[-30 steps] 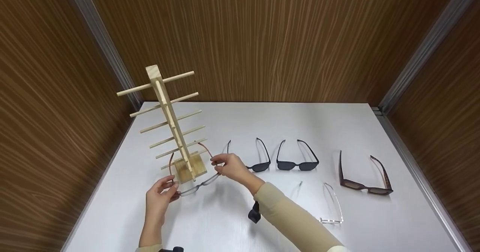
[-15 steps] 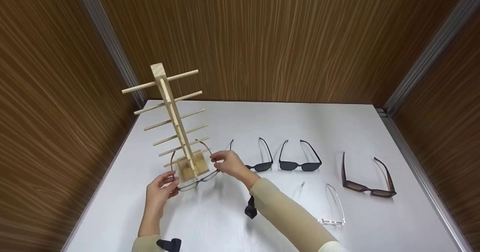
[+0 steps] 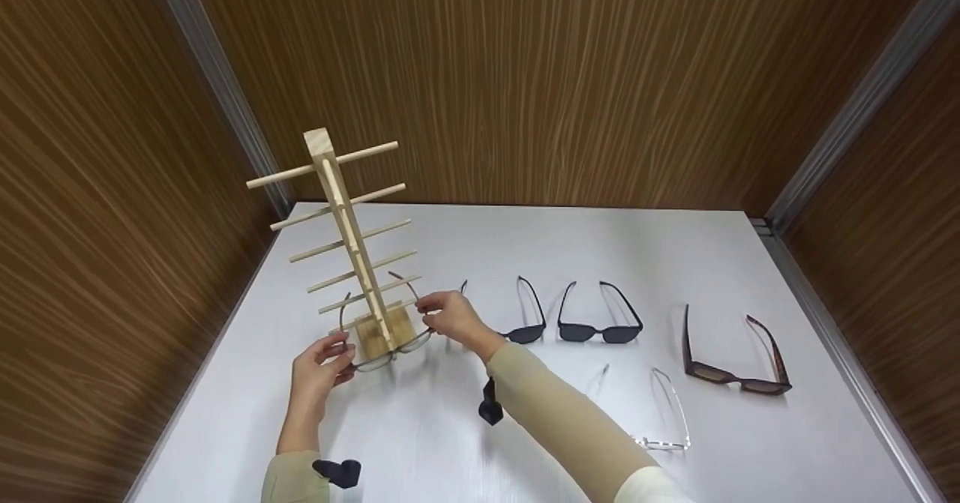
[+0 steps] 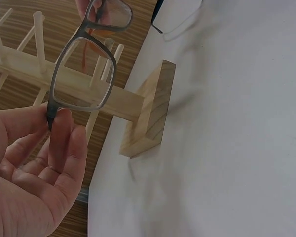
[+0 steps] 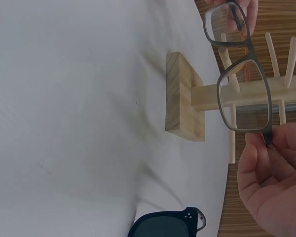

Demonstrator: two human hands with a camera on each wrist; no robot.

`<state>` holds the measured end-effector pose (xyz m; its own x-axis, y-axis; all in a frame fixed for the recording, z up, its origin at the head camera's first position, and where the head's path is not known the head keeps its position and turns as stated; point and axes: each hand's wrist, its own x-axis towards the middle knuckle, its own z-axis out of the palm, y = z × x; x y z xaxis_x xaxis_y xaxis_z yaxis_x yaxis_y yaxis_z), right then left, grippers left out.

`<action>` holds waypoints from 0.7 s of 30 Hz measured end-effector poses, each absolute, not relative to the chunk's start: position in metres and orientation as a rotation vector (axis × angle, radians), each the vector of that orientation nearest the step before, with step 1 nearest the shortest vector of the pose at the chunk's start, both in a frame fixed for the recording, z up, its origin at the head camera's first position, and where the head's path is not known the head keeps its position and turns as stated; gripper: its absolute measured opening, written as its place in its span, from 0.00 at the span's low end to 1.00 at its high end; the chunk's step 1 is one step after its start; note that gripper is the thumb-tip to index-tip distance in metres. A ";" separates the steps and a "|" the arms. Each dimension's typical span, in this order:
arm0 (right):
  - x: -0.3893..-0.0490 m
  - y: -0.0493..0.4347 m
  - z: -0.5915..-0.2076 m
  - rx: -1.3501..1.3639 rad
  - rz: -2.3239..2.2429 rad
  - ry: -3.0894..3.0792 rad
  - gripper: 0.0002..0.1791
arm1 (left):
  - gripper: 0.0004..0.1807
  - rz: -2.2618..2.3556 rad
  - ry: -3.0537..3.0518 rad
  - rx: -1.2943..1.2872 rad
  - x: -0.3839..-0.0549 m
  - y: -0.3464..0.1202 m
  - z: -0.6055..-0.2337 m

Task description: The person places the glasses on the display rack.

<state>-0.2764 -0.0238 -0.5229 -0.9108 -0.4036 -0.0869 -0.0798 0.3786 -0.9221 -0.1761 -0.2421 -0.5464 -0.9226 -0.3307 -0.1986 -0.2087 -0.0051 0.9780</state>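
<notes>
A pair of eyeglasses [image 3: 375,363] with grey frame and clear lenses is held in the air before the lower part of a wooden peg stand [image 3: 350,233]. My left hand [image 3: 319,375] pinches the glasses by the left hinge. At the other hinge, my right hand [image 3: 455,319] pinches the frame [image 5: 244,94]. The temples are spread and point back toward the lower pegs, one on each side of the post. Whether the glasses touch a peg cannot be told. Both wrist views show the lenses [image 4: 84,74] in front of the post, above the stand's base [image 4: 155,103].
Right of the stand lie two pairs of black sunglasses [image 3: 598,332], one partly behind my right hand. Farther right are brown sunglasses [image 3: 739,378]. Clear-framed glasses [image 3: 664,443] lie nearer, partly behind my right sleeve. Wood-grain walls [image 3: 555,83] enclose the white table [image 3: 420,443].
Both hands have moved the glasses slightly away from me and up in the view, closer to the stand's post. The grip at both hinges is kept. The head view has shifted a little.
</notes>
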 end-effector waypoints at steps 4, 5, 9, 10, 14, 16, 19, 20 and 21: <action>-0.280 -0.028 -0.527 -0.348 -1.601 2.269 0.12 | 0.18 -2.069 -2.166 0.593 -0.178 -0.246 -0.548; -0.281 -0.029 -0.528 -0.332 -1.618 2.253 0.12 | 0.18 -2.064 -2.175 0.593 -0.179 -0.246 -0.548; -0.285 -0.031 -0.532 -0.286 -1.671 2.199 0.13 | 0.19 -2.045 -2.203 0.588 -0.184 -0.248 -0.547; -0.285 -0.031 -0.533 -0.280 -1.668 2.202 0.13 | 0.19 -2.042 -2.211 0.588 -0.185 -0.249 -0.547; -0.287 -0.032 -0.536 -0.244 -1.661 2.200 0.13 | 0.19 -2.059 -2.224 0.577 -0.189 -0.250 -0.548; -0.287 -0.032 -0.538 -0.238 -1.653 2.204 0.13 | 0.19 -2.070 -2.219 0.583 -0.190 -0.250 -0.550; -0.287 -0.034 -0.538 -0.242 -1.652 2.202 0.13 | 0.20 -2.081 -2.207 0.595 -0.190 -0.251 -0.552; -0.288 -0.034 -0.538 -0.245 -1.652 2.201 0.13 | 0.21 -2.083 -2.201 0.601 -0.190 -0.251 -0.552; -0.288 -0.035 -0.538 -0.249 -1.641 2.208 0.13 | 0.21 -2.086 -2.195 0.606 -0.189 -0.252 -0.553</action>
